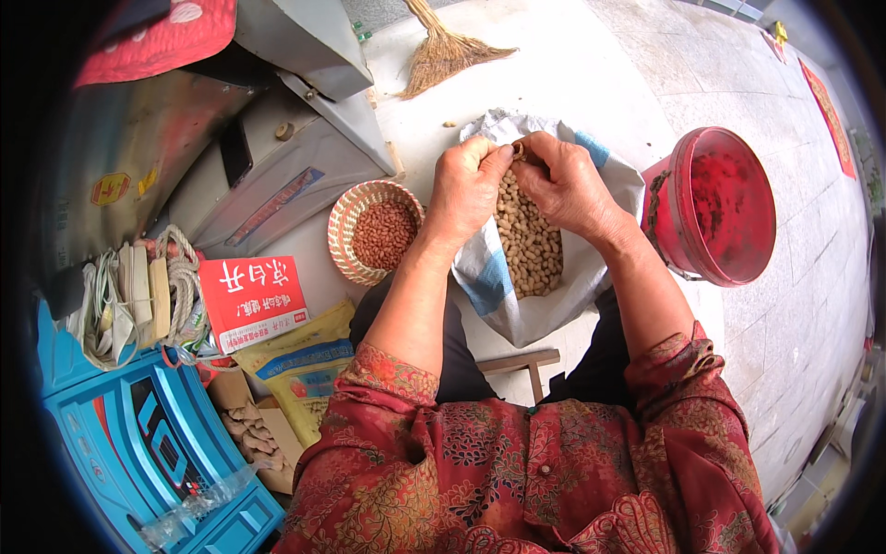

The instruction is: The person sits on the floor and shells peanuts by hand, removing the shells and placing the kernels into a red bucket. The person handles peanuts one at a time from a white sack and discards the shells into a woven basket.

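Note:
My left hand [467, 187] and my right hand [562, 179] meet above a white woven sack [529, 320] with blue stripes. Between their fingertips is a peanut shell [518, 152], pinched from both sides and partly covered by the fingers. Unshelled peanuts [529, 246] fill the sack's open mouth below. A woven basket [339, 228] stands left of my left forearm, holding reddish shelled peanut kernels [384, 235]. To the right of the sack, a red plastic bucket [734, 208] leans with its opening towards me; dark stains mark its inside.
A straw broom [446, 55] lies on the floor beyond the sack, near a single peanut [450, 124]. On the left are a phone [236, 154] on a grey metal surface, a red printed card box [255, 298], coiled rope [181, 277], a yellow bag [304, 374] and a blue plastic case [166, 450].

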Tool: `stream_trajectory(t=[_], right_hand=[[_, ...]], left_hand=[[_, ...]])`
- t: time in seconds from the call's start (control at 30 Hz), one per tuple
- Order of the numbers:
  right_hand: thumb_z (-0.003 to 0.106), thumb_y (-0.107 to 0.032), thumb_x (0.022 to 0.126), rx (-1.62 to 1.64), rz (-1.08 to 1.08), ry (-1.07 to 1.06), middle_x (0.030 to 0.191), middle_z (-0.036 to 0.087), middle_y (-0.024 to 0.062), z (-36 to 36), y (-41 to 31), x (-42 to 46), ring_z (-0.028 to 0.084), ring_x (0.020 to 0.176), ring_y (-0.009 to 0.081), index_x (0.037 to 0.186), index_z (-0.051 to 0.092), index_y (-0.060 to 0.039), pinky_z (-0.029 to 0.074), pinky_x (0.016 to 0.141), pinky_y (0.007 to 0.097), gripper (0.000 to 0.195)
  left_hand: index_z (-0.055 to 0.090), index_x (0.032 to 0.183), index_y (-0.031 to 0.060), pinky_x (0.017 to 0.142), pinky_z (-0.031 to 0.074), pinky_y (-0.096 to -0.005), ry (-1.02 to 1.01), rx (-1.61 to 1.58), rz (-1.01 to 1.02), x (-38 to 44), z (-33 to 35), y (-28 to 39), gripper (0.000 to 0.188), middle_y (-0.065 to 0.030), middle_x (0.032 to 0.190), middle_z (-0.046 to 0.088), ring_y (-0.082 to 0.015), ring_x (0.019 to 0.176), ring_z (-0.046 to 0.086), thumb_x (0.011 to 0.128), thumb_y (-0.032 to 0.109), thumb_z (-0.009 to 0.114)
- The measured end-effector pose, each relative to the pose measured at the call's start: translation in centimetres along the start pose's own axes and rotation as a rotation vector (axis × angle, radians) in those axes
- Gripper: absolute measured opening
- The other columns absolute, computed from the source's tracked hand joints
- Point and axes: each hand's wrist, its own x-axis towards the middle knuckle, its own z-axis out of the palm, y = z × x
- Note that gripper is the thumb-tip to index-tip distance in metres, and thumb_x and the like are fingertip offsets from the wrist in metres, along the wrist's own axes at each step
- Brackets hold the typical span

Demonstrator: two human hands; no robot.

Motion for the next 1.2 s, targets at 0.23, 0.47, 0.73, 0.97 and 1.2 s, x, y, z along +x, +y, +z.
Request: stream_trajectory(t=[0.23,0.47,0.73,0.97,1.2], right_hand=[[0.056,-0.006,0.077,0.051,0.031,0.056,0.064,0.057,0.0172,0.7,-0.2,0.2,0.055,0.058,0.0175,0.083,0.055,0.0061,0.045,0.056,0.0306,0.013],[0.059,-0.010,0.076,0.108,0.075,0.163,0.063,0.056,0.0137,1.9,0.0,0.2,0.051,0.058,0.0130,0.080,0.056,0.0058,0.045,0.055,0.0294,0.017],[0.059,-0.013,0.076,0.214,0.174,0.133,0.067,0.060,0.0153,2.4,0.3,0.6,0.052,0.060,0.0132,0.079,0.056,0.0062,0.046,0.057,0.0298,0.019],[0.056,-0.023,0.084,0.251,0.191,-0.010,0.072,0.060,0.0137,0.3,0.4,1.0,0.055,0.067,0.0155,0.086,0.060,0.0059,0.046,0.061,0.0310,0.029],[0.055,-0.018,0.090,0.439,0.127,0.290,0.073,0.058,0.0080,3.4,1.1,1.0,0.053,0.068,0.0115,0.090,0.058,0.0053,0.044,0.060,0.0263,0.024]], left_hand=[[0.052,0.072,-0.0041,0.049,0.039,-0.0330,0.227,0.227,0.191,-0.8,1.2,0.4,0.019,-0.0153,0.058,0.051,-0.0197,0.050,0.046,0.086,0.008,0.057],[0.050,0.066,-0.0028,0.048,0.039,-0.0400,0.394,0.352,0.416,-0.7,1.9,0.0,0.019,-0.0182,0.059,0.052,-0.0344,0.052,0.051,0.083,0.004,0.056],[0.049,0.065,-0.0018,0.049,0.040,-0.0432,0.445,0.471,0.453,-0.4,2.0,-0.5,0.020,-0.0192,0.059,0.053,-0.0370,0.055,0.053,0.083,0.005,0.054],[0.051,0.069,-0.0016,0.051,0.042,-0.0440,0.286,0.419,0.337,0.0,1.2,0.0,0.020,-0.0211,0.062,0.055,-0.0392,0.058,0.055,0.086,0.009,0.052],[0.057,0.078,0.0000,0.039,0.030,-0.0195,0.188,0.030,0.111,0.0,1.4,-0.1,0.025,0.0029,0.059,0.047,-0.0048,0.046,0.041,0.094,0.017,0.048]])
